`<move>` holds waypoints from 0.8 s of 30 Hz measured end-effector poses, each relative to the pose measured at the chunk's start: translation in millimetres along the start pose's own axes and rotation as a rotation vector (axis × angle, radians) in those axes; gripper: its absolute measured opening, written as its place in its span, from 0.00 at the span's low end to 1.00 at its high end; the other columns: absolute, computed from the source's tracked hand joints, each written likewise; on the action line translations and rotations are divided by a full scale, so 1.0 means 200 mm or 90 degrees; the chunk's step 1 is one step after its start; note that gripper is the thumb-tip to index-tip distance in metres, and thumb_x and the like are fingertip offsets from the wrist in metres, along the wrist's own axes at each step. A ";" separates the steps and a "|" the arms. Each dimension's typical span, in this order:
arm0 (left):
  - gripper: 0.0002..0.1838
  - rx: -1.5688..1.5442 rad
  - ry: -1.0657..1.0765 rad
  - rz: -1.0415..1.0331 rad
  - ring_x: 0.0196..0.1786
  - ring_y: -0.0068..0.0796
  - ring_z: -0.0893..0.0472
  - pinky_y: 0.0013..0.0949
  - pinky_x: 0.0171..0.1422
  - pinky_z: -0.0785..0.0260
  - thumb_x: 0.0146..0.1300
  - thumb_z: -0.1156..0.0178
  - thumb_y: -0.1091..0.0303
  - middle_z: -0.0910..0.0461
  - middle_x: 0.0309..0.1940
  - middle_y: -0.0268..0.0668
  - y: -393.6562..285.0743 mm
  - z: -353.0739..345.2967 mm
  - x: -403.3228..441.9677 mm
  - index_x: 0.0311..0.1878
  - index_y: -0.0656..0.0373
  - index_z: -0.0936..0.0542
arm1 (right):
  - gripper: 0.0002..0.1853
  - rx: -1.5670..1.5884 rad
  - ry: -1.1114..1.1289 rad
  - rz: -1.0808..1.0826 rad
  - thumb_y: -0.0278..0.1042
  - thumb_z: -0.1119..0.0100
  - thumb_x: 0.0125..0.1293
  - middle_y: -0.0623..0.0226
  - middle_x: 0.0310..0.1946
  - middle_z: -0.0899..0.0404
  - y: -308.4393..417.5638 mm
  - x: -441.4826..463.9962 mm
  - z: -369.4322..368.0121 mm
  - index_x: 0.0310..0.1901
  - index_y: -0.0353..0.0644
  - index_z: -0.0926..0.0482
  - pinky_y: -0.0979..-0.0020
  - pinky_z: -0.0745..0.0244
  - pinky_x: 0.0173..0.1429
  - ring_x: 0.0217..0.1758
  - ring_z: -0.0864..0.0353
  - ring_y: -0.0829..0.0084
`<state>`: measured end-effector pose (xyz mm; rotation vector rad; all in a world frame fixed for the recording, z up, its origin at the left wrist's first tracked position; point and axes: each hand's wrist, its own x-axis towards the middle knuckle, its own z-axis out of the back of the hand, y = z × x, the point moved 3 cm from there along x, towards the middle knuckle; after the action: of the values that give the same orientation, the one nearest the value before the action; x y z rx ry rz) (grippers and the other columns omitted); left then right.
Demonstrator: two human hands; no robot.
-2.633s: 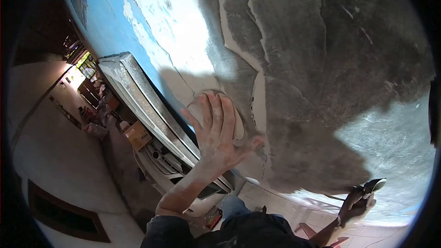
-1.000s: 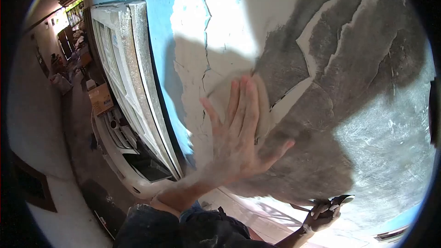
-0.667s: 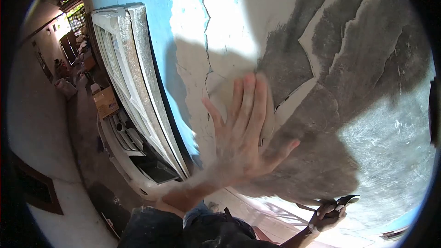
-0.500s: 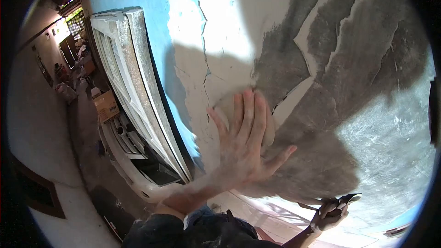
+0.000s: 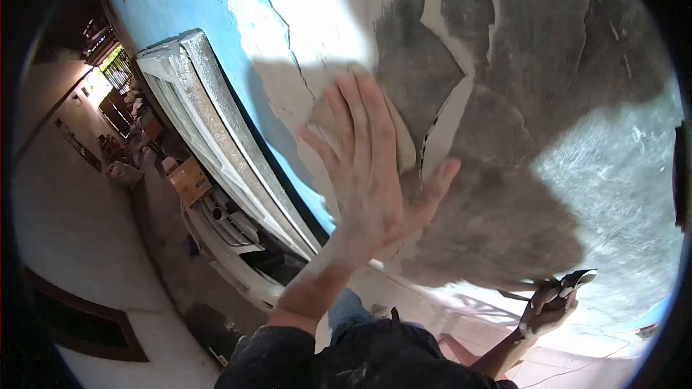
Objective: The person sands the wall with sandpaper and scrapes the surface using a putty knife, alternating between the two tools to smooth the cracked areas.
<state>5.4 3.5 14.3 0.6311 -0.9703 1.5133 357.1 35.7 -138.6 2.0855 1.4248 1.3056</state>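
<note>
My left hand (image 5: 367, 180) lies flat against the wall, fingers stretched and thumb out to the right. Beneath its palm and fingers is a beige pad with a rounded edge (image 5: 405, 133), mostly covered, pressed on the plaster. Around it the cracked wall (image 5: 432, 50) shows pale filled strips and dark grey patches. Lower right, my right hand (image 5: 551, 310) is closed around a dark-handled flat tool (image 5: 580, 279), perhaps a trowel or scraper; its kind is not clear. That hand is close to the wall but apart from the pad.
A white-framed window (image 5: 209, 130) juts from the blue wall on the left. Below it stand a cardboard box (image 5: 189, 181) and a pale vehicle (image 5: 231, 263). An opposite wall (image 5: 65, 194) bounds the narrow passage, with bags and clutter (image 5: 124, 173) farther along.
My left hand and the pad have moved up the wall. My right hand with its tool sits slightly higher and farther right in view. The camera view has shifted and tilted.
</note>
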 end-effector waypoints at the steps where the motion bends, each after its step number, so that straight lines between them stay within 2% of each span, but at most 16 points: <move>1: 0.55 0.002 -0.028 0.002 0.76 0.58 0.70 0.69 0.67 0.92 0.61 0.51 0.34 0.62 0.72 0.65 0.00 0.01 0.04 0.71 0.75 0.57 | 0.23 0.009 0.002 -0.021 0.52 0.59 0.72 0.71 0.19 0.33 0.00 -0.01 0.04 0.49 0.36 0.31 0.82 0.47 0.10 0.09 0.45 0.84; 2: 0.55 0.006 -0.011 0.015 0.76 0.58 0.70 0.70 0.66 0.91 0.61 0.51 0.34 0.62 0.72 0.65 0.01 0.00 0.02 0.71 0.75 0.57 | 0.22 0.018 0.007 -0.036 0.51 0.60 0.73 0.71 0.19 0.34 0.00 -0.01 0.08 0.49 0.37 0.31 0.83 0.46 0.10 0.08 0.46 0.84; 5: 0.56 0.005 0.036 0.025 0.76 0.59 0.69 0.70 0.66 0.91 0.60 0.51 0.33 0.64 0.72 0.66 0.03 -0.09 -0.17 0.71 0.76 0.57 | 0.21 -0.030 -0.192 -0.029 0.51 0.61 0.73 0.74 0.15 0.38 0.00 -0.01 0.00 0.44 0.38 0.31 0.82 0.50 0.09 0.07 0.49 0.83; 8: 0.57 -0.014 0.053 0.007 0.76 0.60 0.69 0.69 0.66 0.92 0.59 0.49 0.33 0.64 0.72 0.66 0.04 -0.19 -0.34 0.71 0.76 0.57 | 0.18 0.036 -0.263 -0.042 0.50 0.59 0.72 0.74 0.15 0.38 0.01 -0.01 -0.02 0.39 0.40 0.32 0.82 0.49 0.09 0.06 0.50 0.83; 9: 0.57 -0.018 0.045 0.005 0.76 0.60 0.69 0.69 0.66 0.92 0.58 0.48 0.33 0.64 0.72 0.66 0.04 -0.19 -0.33 0.71 0.76 0.57 | 0.24 -0.001 -0.010 -0.032 0.52 0.65 0.73 0.72 0.10 0.40 0.02 0.01 -0.04 0.46 0.38 0.26 0.82 0.39 0.23 0.08 0.51 0.81; 12: 0.58 0.024 0.028 -0.007 0.75 0.61 0.71 0.70 0.66 0.93 0.57 0.47 0.33 0.65 0.72 0.66 0.05 -0.14 -0.22 0.71 0.75 0.58 | 0.22 0.050 -0.093 -0.052 0.50 0.62 0.73 0.72 0.10 0.40 -0.01 -0.01 0.05 0.45 0.37 0.27 0.81 0.39 0.24 0.08 0.51 0.81; 14: 0.59 0.021 0.017 -0.008 0.75 0.62 0.71 0.70 0.66 0.93 0.56 0.46 0.32 0.65 0.72 0.66 0.05 -0.10 -0.14 0.71 0.75 0.58 | 0.22 0.045 -0.244 -0.020 0.50 0.61 0.73 0.73 0.10 0.41 -0.02 -0.01 -0.01 0.44 0.37 0.27 0.81 0.38 0.26 0.08 0.51 0.81; 16: 0.59 -0.032 -0.010 0.001 0.75 0.63 0.71 0.71 0.65 0.92 0.56 0.46 0.32 0.66 0.72 0.67 0.04 -0.10 -0.09 0.71 0.75 0.58 | 0.22 0.042 -0.094 -0.047 0.50 0.61 0.72 0.73 0.11 0.40 0.00 0.00 -0.01 0.43 0.38 0.27 0.81 0.37 0.26 0.08 0.51 0.81; 17: 0.60 -0.018 0.025 0.005 0.75 0.62 0.73 0.70 0.67 0.90 0.56 0.47 0.32 0.68 0.72 0.65 0.03 -0.11 -0.13 0.71 0.73 0.61 | 0.21 0.020 -0.308 -0.045 0.50 0.61 0.72 0.73 0.10 0.41 -0.02 -0.03 0.07 0.42 0.38 0.27 0.82 0.38 0.24 0.08 0.51 0.81; 19: 0.61 0.008 0.090 0.009 0.75 0.59 0.77 0.68 0.69 0.85 0.57 0.48 0.31 0.74 0.72 0.63 0.01 -0.15 -0.25 0.72 0.70 0.67 | 0.20 0.034 -0.158 -0.055 0.49 0.60 0.71 0.71 0.08 0.40 0.00 -0.01 0.04 0.41 0.40 0.27 0.76 0.32 0.28 0.06 0.46 0.79; 20: 0.60 0.004 0.074 -0.009 0.75 0.59 0.77 0.68 0.69 0.85 0.58 0.48 0.32 0.74 0.72 0.63 0.01 -0.17 -0.27 0.72 0.70 0.67 | 0.19 0.040 -0.081 -0.060 0.49 0.59 0.71 0.70 0.07 0.40 0.00 0.01 0.01 0.40 0.41 0.27 0.73 0.28 0.29 0.06 0.44 0.78; 21: 0.60 0.000 0.059 -0.027 0.75 0.59 0.77 0.68 0.70 0.84 0.58 0.48 0.32 0.74 0.72 0.62 0.01 -0.18 -0.27 0.72 0.69 0.68 | 0.18 -0.032 -0.137 -0.055 0.50 0.60 0.71 0.71 0.06 0.40 0.01 0.00 -0.01 0.38 0.42 0.28 0.71 0.26 0.31 0.05 0.46 0.77; 22: 0.60 -0.005 0.047 -0.040 0.75 0.59 0.76 0.68 0.70 0.84 0.58 0.48 0.33 0.74 0.72 0.62 0.00 -0.18 -0.27 0.72 0.68 0.68 | 0.18 -0.023 -0.126 -0.051 0.50 0.60 0.71 0.70 0.07 0.39 0.01 0.00 -0.02 0.38 0.42 0.29 0.71 0.25 0.32 0.05 0.46 0.77; 24: 0.57 -0.020 0.015 -0.033 0.75 0.61 0.72 0.71 0.67 0.86 0.59 0.48 0.33 0.68 0.72 0.64 0.00 -0.11 -0.15 0.72 0.72 0.60 | 0.18 -0.010 -0.098 -0.048 0.50 0.60 0.71 0.68 0.09 0.37 0.02 0.01 -0.03 0.38 0.42 0.29 0.70 0.24 0.34 0.05 0.45 0.77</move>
<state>13.6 6.1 -21.4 0.6106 -0.9517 1.4545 355.1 34.0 -132.4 2.0528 1.4083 1.0975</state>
